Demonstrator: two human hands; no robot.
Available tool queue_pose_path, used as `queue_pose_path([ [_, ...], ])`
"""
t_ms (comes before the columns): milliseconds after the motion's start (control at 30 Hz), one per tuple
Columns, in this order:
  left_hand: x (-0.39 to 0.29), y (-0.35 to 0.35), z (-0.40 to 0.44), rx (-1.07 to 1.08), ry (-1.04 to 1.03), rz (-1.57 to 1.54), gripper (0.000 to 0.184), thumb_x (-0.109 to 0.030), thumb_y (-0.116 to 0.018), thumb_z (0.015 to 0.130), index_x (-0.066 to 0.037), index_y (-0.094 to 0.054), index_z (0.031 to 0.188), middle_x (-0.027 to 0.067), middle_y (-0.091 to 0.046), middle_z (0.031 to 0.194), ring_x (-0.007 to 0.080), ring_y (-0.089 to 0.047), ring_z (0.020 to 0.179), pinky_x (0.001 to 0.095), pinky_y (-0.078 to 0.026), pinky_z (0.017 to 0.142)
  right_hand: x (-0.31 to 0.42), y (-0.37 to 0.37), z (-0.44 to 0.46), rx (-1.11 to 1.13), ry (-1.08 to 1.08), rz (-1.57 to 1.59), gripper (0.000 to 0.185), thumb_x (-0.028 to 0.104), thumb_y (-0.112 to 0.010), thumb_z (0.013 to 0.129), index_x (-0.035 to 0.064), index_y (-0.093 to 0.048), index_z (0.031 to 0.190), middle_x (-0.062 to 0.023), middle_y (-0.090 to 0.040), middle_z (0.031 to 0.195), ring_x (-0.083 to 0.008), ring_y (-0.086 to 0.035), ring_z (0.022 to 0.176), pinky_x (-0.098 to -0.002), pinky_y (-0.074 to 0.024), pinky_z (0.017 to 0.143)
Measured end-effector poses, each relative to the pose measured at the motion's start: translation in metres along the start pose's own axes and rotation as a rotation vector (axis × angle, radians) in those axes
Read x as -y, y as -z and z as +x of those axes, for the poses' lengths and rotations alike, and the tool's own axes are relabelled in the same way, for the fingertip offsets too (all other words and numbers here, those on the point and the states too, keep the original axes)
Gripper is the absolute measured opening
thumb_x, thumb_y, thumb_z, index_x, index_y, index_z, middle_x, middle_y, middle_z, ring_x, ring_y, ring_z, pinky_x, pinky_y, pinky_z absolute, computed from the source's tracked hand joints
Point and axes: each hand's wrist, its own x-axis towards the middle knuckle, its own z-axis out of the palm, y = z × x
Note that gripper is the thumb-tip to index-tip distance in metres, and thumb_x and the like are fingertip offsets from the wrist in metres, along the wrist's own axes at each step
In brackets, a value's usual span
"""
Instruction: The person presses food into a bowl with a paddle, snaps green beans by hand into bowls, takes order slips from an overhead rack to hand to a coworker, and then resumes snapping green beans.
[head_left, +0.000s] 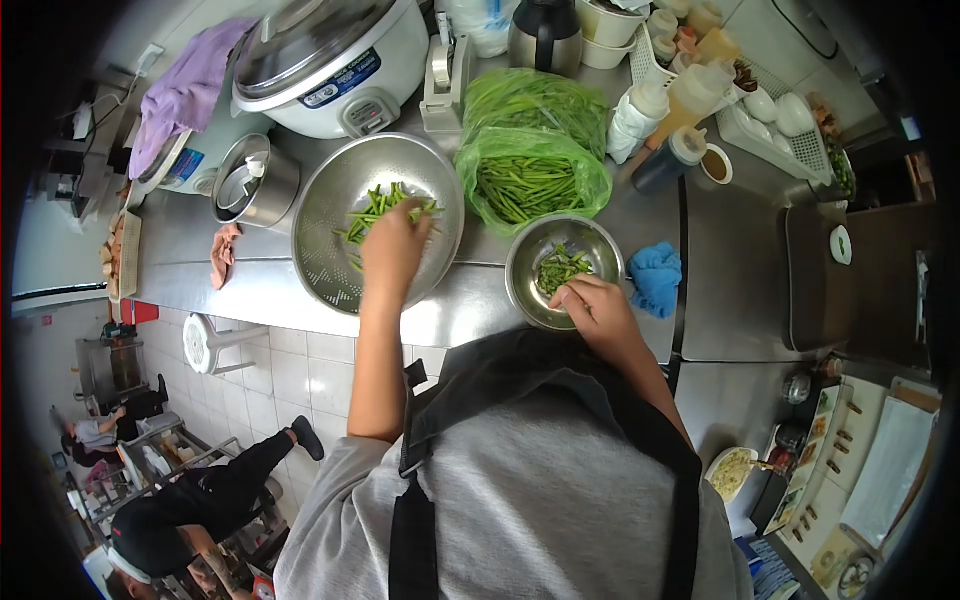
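Inside the large perforated steel colander [325, 255], my left hand [395, 245] has its fingers curled around some cut green beans [375, 208]; the fingertips are partly hidden. My right hand [600, 310] is closed in a pinch over the near rim of a small steel bowl [522, 255]. Short green bean trimmings [560, 268] lie in that bowl, and what the pinch holds is too small to make out. Behind the bowl, long whole green beans [525, 188] fill an open green plastic bag [597, 185].
A rice cooker [350, 85] and a steel pot [275, 185] stand left of the colander. Sauce bottles [685, 150] are at the back right. A blue cloth [655, 280] lies beside the bowl. Another person [190, 510] bends at lower left, near a white stool [200, 343].
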Motion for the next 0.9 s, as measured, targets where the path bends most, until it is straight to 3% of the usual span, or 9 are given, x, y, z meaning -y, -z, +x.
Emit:
queue_pose_path([
  [33, 0.024, -0.010, 0.010, -0.057, 0.014, 0.228, 0.032, -0.027, -0.060, 0.088, -0.006, -0.063, 0.113, 0.0179, -0.065, 0.096, 0.0300, -0.065, 0.091, 0.0424, -0.050, 0.073, -0.011, -0.001, -0.001, -0.038, 0.015, -0.068, 0.025, 0.020, -0.064, 0.085, -0.0010, -0.060, 0.072, -0.0125, -0.059, 0.071, -0.0273, -0.058, 0.062, -0.0362, -0.0458, 0.060],
  [67, 0.031, -0.012, 0.014, -0.230, -0.031, 0.219, 0.029, -0.026, -0.063, 0.086, -0.010, -0.065, 0.110, 0.0158, -0.066, 0.098, 0.0305, -0.065, 0.091, 0.0430, -0.050, 0.075, -0.019, 0.000, -0.001, -0.032, 0.000, -0.109, 0.025, 0.022, -0.066, 0.084, -0.0004, -0.062, 0.073, -0.0131, -0.060, 0.073, -0.0286, -0.058, 0.063, -0.0368, -0.0461, 0.061],
  [167, -0.036, 0.005, 0.018, -0.182, -0.122, -0.022, 0.025, -0.024, -0.065, 0.083, -0.012, -0.067, 0.105, 0.0138, -0.066, 0.099, 0.0306, -0.064, 0.091, 0.0427, -0.051, 0.075, -0.031, 0.005, 0.003, 0.005, -0.078, -0.217, 0.025, 0.026, -0.070, 0.081, 0.0018, -0.067, 0.077, -0.0145, -0.063, 0.079, -0.0307, -0.061, 0.068, -0.0378, -0.0476, 0.063],
  [233, -0.066, -0.023, 0.026, -0.122, -0.382, -0.077, 0.025, -0.026, -0.070, 0.081, -0.012, -0.069, 0.102, 0.0120, -0.065, 0.089, 0.0276, -0.065, 0.076, 0.0392, -0.052, 0.069, -0.033, 0.008, 0.008, 0.066, -0.164, -0.278, 0.024, 0.027, -0.073, 0.079, 0.0037, -0.069, 0.084, -0.0146, -0.065, 0.083, -0.0298, -0.063, 0.071, -0.0372, -0.0492, 0.066],
  [400, -0.087, -0.104, 0.062, -0.081, -0.607, 0.155, 0.015, -0.024, -0.070, 0.078, -0.013, -0.070, 0.088, 0.0092, -0.063, 0.086, 0.0280, -0.063, 0.085, 0.0404, -0.052, 0.072, -0.020, 0.005, 0.018, -0.008, -0.088, -0.121, 0.022, 0.020, -0.071, 0.081, 0.0055, -0.068, 0.097, -0.0129, -0.068, 0.090, -0.0250, -0.067, 0.081, -0.0335, -0.0520, 0.072],
  [667, -0.080, -0.054, 0.043, -0.110, -0.492, 0.036, 0.011, -0.018, -0.068, 0.078, -0.009, -0.070, 0.083, 0.0096, -0.065, 0.086, 0.0278, -0.063, 0.088, 0.0398, -0.052, 0.073, -0.018, 0.012, 0.028, -0.188, -0.106, 0.046, 0.022, 0.007, -0.062, 0.087, 0.0054, -0.065, 0.108, -0.0112, -0.068, 0.092, -0.0225, -0.068, 0.083, -0.0316, -0.0521, 0.073],
  [767, -0.083, -0.017, 0.015, -0.066, -0.483, -0.064, 0.010, -0.016, -0.068, 0.078, -0.007, -0.069, 0.083, 0.0095, -0.066, 0.082, 0.0272, -0.063, 0.084, 0.0391, -0.050, 0.072, 0.006, 0.015, 0.043, -0.309, -0.065, -0.037, 0.022, 0.008, -0.061, 0.088, 0.0053, -0.065, 0.110, -0.0113, -0.068, 0.090, -0.0259, -0.067, 0.084, -0.0337, -0.0519, 0.074],
  [900, -0.085, 0.022, -0.020, 0.017, -0.551, -0.172, 0.010, -0.013, -0.069, 0.078, -0.006, -0.070, 0.085, 0.0095, -0.066, 0.079, 0.0266, -0.061, 0.078, 0.0377, -0.048, 0.070, 0.020, 0.014, 0.049, -0.280, 0.103, -0.186, 0.022, 0.013, -0.061, 0.089, 0.0053, -0.066, 0.108, -0.0136, -0.066, 0.088, -0.0301, -0.064, 0.082, -0.0368, -0.0507, 0.072],
])
